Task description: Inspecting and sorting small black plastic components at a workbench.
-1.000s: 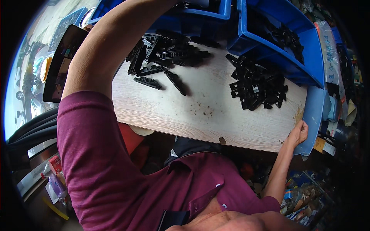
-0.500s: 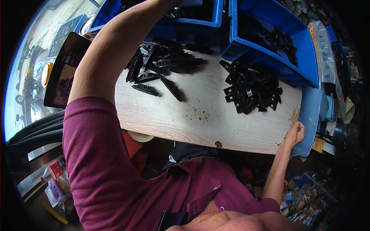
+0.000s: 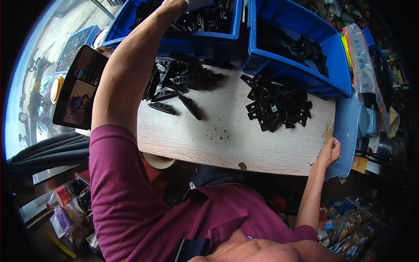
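Note:
My left arm stretches up to the left blue bin (image 3: 174, 36), which holds many black plastic parts. At the upper picture edge, my left hand (image 3: 175, 5) is over that bin, its fingers cut off or hidden. Something white (image 3: 199, 4) shows right beside it; I cannot make out what it is. My right hand (image 3: 330, 151) rests at the table's right edge with its fingers curled closed; whatever may be inside is hidden. Long ribbed black plastic pieces (image 3: 190, 79) lie loose below the left bin. A pile of flat black clips with square holes (image 3: 276, 105) lies farther right.
A second blue bin (image 3: 301, 65) with black parts stands at the back right. Along the right of the light wooden table (image 3: 209, 144) runs a pale blue bin (image 3: 345, 135). A dark-framed screen (image 3: 78, 94) stands left of my arm. Clutter fills the floor on both sides.
The whole view has shifted slightly, bringing more of the left bin into sight. My left hand, with the white thing beside it, remains over that bin. My right hand stays at the table edge.

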### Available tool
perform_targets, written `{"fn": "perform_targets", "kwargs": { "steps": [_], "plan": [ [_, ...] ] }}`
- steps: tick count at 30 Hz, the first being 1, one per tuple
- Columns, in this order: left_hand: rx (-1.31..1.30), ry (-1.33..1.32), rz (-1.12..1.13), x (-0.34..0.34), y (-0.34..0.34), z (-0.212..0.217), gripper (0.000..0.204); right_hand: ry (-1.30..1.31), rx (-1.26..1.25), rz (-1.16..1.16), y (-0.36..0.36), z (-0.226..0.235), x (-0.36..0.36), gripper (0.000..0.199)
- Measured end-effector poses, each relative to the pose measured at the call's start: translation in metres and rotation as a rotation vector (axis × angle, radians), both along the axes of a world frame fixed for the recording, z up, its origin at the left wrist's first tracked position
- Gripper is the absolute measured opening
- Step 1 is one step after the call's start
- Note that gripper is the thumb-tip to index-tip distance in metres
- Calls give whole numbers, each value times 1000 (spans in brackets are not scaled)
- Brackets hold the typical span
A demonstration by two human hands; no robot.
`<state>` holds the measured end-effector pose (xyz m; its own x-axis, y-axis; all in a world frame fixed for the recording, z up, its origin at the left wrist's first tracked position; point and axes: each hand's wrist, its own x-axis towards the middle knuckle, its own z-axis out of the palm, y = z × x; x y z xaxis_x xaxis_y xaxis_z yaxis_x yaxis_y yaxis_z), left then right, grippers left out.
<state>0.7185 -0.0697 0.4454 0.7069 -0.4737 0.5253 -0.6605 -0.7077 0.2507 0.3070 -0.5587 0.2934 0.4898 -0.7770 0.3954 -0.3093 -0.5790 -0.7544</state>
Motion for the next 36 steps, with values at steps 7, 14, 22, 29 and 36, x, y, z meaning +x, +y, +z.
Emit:
{"fn": "perform_targets", "kwargs": {
  "steps": [7,14,22,29,36],
  "plan": [
    [-288,-91,139,-51,16,39,29,-7,4,16,-5,-3,1,21],
    [-544,-112,212,-133,23,53,32,30,10,4,2,4,0,26],
    [-473,-412,210,-218,52,-25,35,29,-26,-20,0,6,2,24],
    [-209,-249,360,-236,50,-77,38,38,-39,-11,-1,4,4,24],
    [-31,-292,277,-231,52,-74,34,41,-44,-9,-9,0,4,24]
  ]
}}
